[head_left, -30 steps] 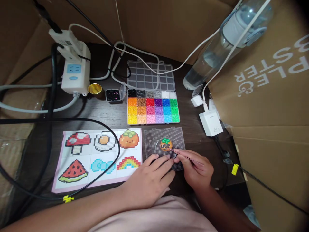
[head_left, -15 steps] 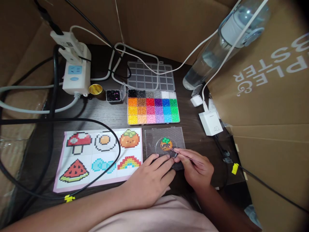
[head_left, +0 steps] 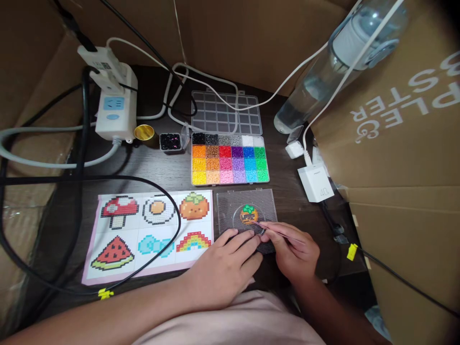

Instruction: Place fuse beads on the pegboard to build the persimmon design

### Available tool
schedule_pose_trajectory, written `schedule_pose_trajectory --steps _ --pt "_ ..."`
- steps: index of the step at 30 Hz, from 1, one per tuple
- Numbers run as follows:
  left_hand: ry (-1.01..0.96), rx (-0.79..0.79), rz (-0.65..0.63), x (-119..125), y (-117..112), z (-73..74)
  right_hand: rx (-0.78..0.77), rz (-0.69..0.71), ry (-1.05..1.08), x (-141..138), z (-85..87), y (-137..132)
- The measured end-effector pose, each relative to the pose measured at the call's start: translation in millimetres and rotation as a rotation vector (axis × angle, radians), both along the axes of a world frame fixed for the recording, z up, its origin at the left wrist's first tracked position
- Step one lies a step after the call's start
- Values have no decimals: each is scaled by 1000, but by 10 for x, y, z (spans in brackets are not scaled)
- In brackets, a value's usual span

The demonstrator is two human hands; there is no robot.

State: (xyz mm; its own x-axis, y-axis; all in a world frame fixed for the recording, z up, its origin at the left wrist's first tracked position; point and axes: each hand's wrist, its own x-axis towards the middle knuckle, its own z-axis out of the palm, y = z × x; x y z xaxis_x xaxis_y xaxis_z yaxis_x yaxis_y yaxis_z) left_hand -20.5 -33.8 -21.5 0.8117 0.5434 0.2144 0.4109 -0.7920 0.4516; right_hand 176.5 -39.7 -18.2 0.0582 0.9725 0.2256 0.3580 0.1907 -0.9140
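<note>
A clear pegboard [head_left: 264,199] lies on the dark table, carrying a small bead design [head_left: 248,214] in orange, green and black. My right hand [head_left: 296,251] pinches thin tweezers [head_left: 275,229], their tip at the lower right edge of the bead design. My left hand [head_left: 226,266] rests flat on the table with its fingertips spread on the pegboard's near left corner. Behind the pegboard an open bead box [head_left: 230,159] shows rows of sorted colours. A pattern sheet [head_left: 151,230] with mushroom, egg, persimmon, watermelon, bow and rainbow lies to the left.
The box's clear lid [head_left: 225,114] lies open behind it. A small black bead cup [head_left: 170,142], a gold cap [head_left: 144,132] and a power strip [head_left: 115,106] stand at the back left. Cables cross the sheet. A water bottle [head_left: 323,72], white charger [head_left: 316,183] and cardboard walls close the right.
Only the camera has shifted slightly; both hands and the tweezers stay where they were on the pegboard.
</note>
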Motion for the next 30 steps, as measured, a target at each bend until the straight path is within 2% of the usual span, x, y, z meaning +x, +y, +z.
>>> schedule_pose_trajectory --steps 6,30 --pt "-3 -2 7 6 -7 -5 16 -16 13 2 -41 2" --pt "11 23 -11 -4 3 8 6 -34 24 -15 2 14"
